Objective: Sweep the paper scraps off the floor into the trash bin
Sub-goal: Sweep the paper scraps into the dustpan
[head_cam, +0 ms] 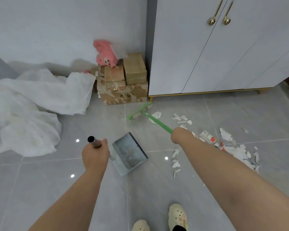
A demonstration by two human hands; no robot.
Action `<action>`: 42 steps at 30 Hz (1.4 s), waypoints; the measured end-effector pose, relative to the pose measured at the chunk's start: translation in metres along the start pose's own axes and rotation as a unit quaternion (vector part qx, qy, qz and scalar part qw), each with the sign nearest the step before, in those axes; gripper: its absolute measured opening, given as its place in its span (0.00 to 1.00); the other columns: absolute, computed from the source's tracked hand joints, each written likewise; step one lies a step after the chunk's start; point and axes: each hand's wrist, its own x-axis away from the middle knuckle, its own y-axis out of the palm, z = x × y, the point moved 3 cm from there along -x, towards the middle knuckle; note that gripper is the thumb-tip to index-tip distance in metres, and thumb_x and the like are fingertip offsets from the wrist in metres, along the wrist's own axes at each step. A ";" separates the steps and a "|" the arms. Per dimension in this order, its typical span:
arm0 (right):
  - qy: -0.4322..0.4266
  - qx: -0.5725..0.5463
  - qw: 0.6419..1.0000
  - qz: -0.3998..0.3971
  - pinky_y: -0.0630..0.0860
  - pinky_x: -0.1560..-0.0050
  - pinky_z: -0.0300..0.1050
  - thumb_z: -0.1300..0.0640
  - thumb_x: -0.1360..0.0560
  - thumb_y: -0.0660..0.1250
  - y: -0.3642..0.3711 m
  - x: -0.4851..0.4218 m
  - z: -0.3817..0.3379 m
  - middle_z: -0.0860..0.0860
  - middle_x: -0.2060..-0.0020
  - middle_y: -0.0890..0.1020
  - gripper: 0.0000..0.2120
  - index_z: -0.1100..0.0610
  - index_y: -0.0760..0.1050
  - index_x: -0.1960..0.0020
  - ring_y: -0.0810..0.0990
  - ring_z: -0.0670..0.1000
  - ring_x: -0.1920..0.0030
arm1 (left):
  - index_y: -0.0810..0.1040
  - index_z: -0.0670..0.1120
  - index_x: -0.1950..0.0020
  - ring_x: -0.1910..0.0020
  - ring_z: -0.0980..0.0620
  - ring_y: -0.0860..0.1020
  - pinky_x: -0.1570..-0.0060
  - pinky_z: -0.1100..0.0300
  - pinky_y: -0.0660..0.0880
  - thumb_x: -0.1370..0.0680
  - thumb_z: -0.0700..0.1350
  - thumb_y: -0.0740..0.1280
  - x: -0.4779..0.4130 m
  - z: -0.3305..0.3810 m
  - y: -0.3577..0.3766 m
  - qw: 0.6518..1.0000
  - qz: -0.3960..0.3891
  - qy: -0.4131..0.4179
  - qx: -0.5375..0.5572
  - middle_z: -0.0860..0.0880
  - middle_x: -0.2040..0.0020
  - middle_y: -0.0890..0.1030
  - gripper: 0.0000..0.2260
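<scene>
A: Left hand (95, 154)?
B: Closed round the metal tube handle of the dustpan (130, 152), arm stretched forward, pan between both arms above the floor (40, 180).
A: And right hand (178, 135)?
B: Gripping the green broom (157, 121), arm fully extended; broom head near the floor's far edge, just before the cabinet (207, 55).
A: Paper scraps (237, 152)?
B: Scattered on the floor right of the broom, partly hidden under the right forearm.

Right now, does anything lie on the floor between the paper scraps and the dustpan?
Nothing visible does: only bare tile separates the nearest paper scraps from the dustpan, held by the left hand. A small carton lies among the scraps farther right. The trash bin is not in view.
</scene>
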 end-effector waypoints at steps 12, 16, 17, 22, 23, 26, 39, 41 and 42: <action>0.104 0.010 0.989 -0.107 0.72 0.47 0.43 0.60 0.20 0.54 0.084 -0.011 0.112 0.55 0.36 0.73 0.21 0.62 0.65 0.29 0.75 0.54 0.37 | 0.78 0.34 0.57 0.63 0.42 0.78 0.62 0.55 0.73 0.22 0.46 0.63 0.020 0.002 0.059 0.996 -0.058 0.061 -0.023 0.45 0.69 0.80 0.15; 0.093 -0.010 0.986 -0.136 0.72 0.41 0.44 0.61 0.21 0.55 0.117 0.026 0.132 0.56 0.35 0.73 0.20 0.63 0.67 0.30 0.74 0.55 0.36 | 0.79 0.37 0.60 0.63 0.43 0.78 0.57 0.51 0.75 0.22 0.47 0.63 0.040 0.011 0.065 0.996 -0.069 0.050 -0.038 0.44 0.67 0.79 0.14; 0.087 -0.021 0.985 -0.145 0.71 0.39 0.45 0.61 0.21 0.55 0.126 0.032 0.135 0.57 0.35 0.74 0.19 0.62 0.69 0.31 0.73 0.56 0.35 | 0.79 0.36 0.59 0.63 0.42 0.78 0.56 0.50 0.76 0.22 0.47 0.63 0.043 0.011 0.066 0.996 -0.070 0.046 -0.039 0.42 0.65 0.80 0.15; 0.075 -0.071 0.985 -0.138 0.71 0.39 0.46 0.59 0.21 0.56 0.153 0.053 0.144 0.56 0.36 0.75 0.18 0.60 0.71 0.33 0.73 0.56 0.35 | 0.78 0.34 0.56 0.58 0.39 0.80 0.54 0.48 0.76 0.23 0.49 0.64 0.061 0.009 0.068 0.995 -0.077 0.041 -0.052 0.37 0.61 0.82 0.17; 0.072 -0.082 0.985 -0.135 0.70 0.39 0.46 0.59 0.21 0.56 0.157 0.057 0.146 0.56 0.36 0.75 0.18 0.60 0.71 0.33 0.73 0.56 0.35 | 0.78 0.35 0.56 0.58 0.39 0.80 0.54 0.49 0.76 0.23 0.49 0.64 0.066 0.008 0.068 0.994 -0.077 0.041 -0.059 0.37 0.60 0.82 0.17; 0.069 -0.096 0.984 -0.133 0.70 0.39 0.45 0.60 0.21 0.55 0.172 0.067 0.158 0.57 0.35 0.74 0.18 0.60 0.71 0.32 0.73 0.56 0.34 | 0.78 0.34 0.56 0.58 0.38 0.80 0.54 0.48 0.76 0.23 0.49 0.63 0.083 0.000 0.066 0.993 -0.076 0.053 -0.078 0.36 0.60 0.82 0.17; 0.100 -0.003 0.984 -0.147 0.73 0.50 0.39 0.60 0.23 0.57 0.240 0.145 0.273 0.51 0.43 0.77 0.18 0.59 0.70 0.34 0.78 0.51 0.44 | 0.75 0.31 0.61 0.68 0.43 0.74 0.63 0.53 0.74 0.22 0.48 0.63 0.186 -0.078 0.068 0.992 -0.063 0.065 -0.089 0.35 0.62 0.81 0.20; 0.102 -0.033 0.987 -0.121 0.73 0.55 0.39 0.58 0.24 0.57 0.238 0.153 0.288 0.49 0.54 0.76 0.17 0.57 0.72 0.37 0.77 0.50 0.53 | 0.76 0.32 0.59 0.66 0.43 0.75 0.62 0.53 0.73 0.22 0.47 0.63 0.193 -0.086 0.066 0.995 -0.055 0.042 -0.069 0.35 0.62 0.80 0.18; 0.105 -0.040 0.987 -0.113 0.72 0.57 0.38 0.58 0.25 0.57 0.239 0.162 0.299 0.48 0.57 0.74 0.17 0.57 0.73 0.38 0.76 0.50 0.56 | 0.77 0.34 0.58 0.65 0.42 0.76 0.62 0.54 0.72 0.22 0.47 0.63 0.201 -0.091 0.065 0.996 -0.057 0.033 -0.059 0.37 0.62 0.81 0.16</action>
